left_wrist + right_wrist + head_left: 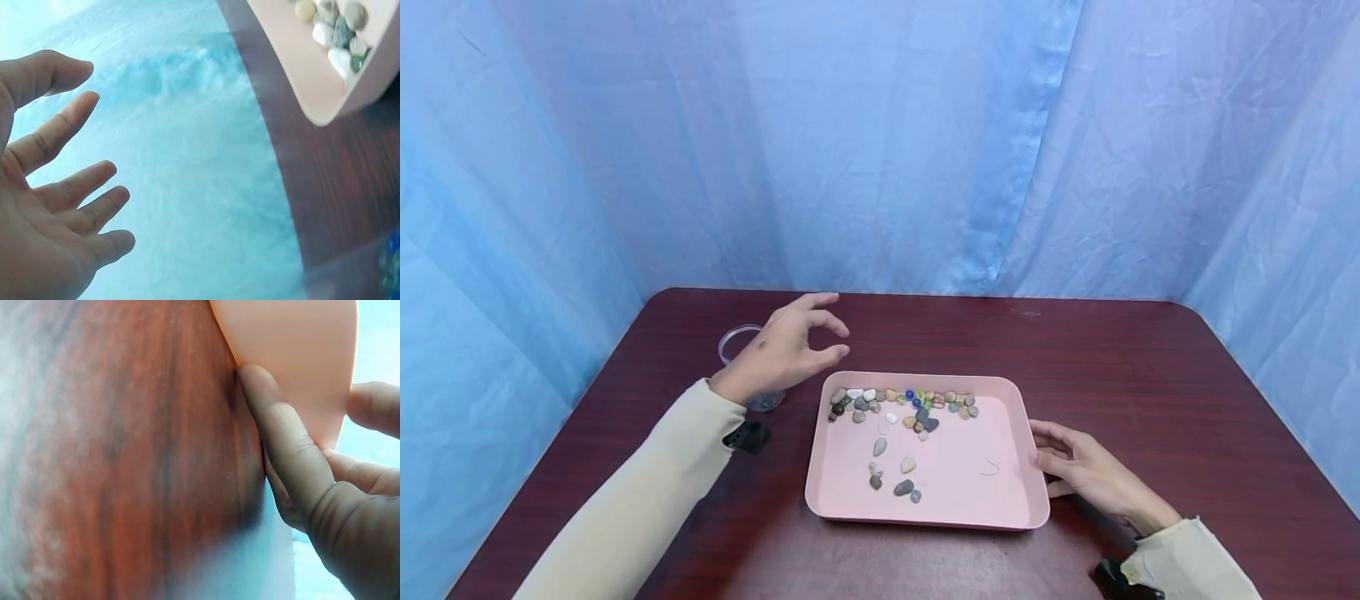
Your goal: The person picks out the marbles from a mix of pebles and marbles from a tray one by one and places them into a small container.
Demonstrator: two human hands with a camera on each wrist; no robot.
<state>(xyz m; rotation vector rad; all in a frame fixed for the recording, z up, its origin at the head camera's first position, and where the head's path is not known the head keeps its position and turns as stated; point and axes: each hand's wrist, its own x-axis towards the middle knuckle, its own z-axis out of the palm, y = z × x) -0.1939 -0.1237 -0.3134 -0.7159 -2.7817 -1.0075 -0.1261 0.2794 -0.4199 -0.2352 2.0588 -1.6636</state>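
Observation:
In the head view, my left hand [786, 342] is raised off the tray's far left corner, fingers spread and loosely bent, holding nothing. The left wrist view shows its palm and separated fingers [75, 190]. Partly hidden behind that hand and wrist is a clear round container [766, 402]. A shallow pink tray [973, 500] holds many pebbles and glass marbles, mostly lined along its far side. At the tray's right side, my right hand [1086, 471] touches the outer wall with its fingers [290, 447], and its thumb lies by the rim.
Loose pebbles [904, 487] lie in the tray's near left part, and a thin curved strand [990, 469] lies to the right. All stands on a dark reddish wooden table [1120, 358]. Pale blue curtains [880, 150] hang behind and at both sides.

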